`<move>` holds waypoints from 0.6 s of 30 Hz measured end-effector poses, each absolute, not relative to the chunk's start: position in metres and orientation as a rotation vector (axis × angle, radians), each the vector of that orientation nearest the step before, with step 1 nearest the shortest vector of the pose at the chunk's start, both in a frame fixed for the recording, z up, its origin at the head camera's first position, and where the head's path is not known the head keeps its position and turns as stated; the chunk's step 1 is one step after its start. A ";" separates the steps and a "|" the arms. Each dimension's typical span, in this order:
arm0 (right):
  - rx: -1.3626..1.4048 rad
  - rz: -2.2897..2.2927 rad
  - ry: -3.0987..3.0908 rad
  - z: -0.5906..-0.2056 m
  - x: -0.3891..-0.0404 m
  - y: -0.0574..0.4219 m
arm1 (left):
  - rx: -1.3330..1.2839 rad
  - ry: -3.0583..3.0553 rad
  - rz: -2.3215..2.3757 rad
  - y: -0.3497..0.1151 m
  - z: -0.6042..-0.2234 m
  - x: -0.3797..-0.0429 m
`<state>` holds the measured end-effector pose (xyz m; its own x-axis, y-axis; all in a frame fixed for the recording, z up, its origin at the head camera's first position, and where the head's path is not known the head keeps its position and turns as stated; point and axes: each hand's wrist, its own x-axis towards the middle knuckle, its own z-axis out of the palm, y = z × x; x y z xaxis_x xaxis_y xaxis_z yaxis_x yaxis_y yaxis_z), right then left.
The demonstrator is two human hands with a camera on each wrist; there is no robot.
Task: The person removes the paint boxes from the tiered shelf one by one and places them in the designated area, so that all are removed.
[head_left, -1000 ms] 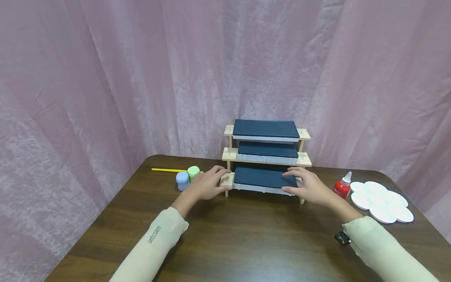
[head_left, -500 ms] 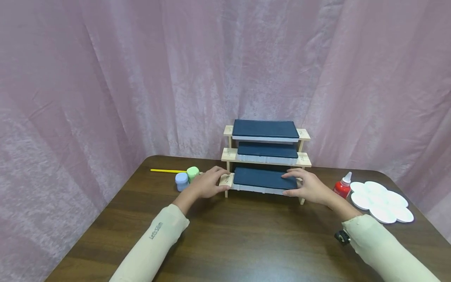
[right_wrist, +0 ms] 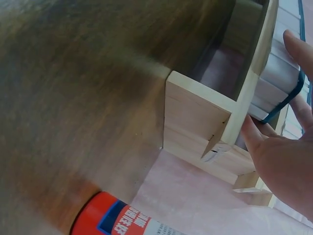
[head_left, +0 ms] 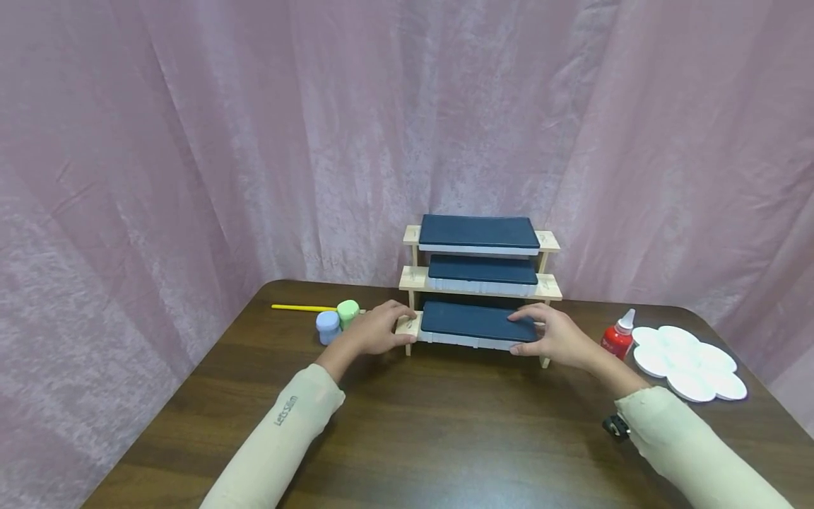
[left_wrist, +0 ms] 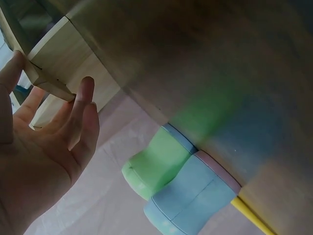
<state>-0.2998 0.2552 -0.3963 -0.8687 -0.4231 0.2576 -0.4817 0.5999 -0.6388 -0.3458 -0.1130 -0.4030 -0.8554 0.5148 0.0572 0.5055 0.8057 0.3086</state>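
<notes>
A three-tier wooden rack [head_left: 410,281] stands at the table's back, with one white box under a dark blue lid on each tier. My left hand [head_left: 381,329] grips the left end of the lowest shelf [left_wrist: 49,85], its fingers over the wooden edge in the left wrist view. At the other end, my right hand [head_left: 559,339] holds the lowest box [head_left: 470,322], thumb at the front and fingers on the lid side. In the right wrist view that box [right_wrist: 276,81] sits on the shelf between thumb and fingers; the fingertips are partly hidden.
Left of the rack stand a blue jar [head_left: 328,326] and a green jar [head_left: 347,312], with a yellow stick [head_left: 299,307] behind them. A red bottle [head_left: 617,341] with a white nozzle and a white flower-shaped palette [head_left: 689,364] lie to the right. A pink curtain [head_left: 318,141] hangs behind.
My right thumb has come slightly lower on the front of the lowest box. The left hand keeps its place on the shelf end, and the rack and boxes stay put.
</notes>
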 end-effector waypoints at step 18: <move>0.751 1.196 -2.760 -0.396 -0.299 0.258 | 0.889 2.911 0.715 -0.107 -0.402 -0.349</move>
<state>-0.2986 0.2578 -0.3960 -0.8818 -0.4151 0.2236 -0.4471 0.5852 -0.6765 -0.3488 -0.1068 -0.4017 -0.8382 0.5329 0.1158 0.5259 0.7338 0.4300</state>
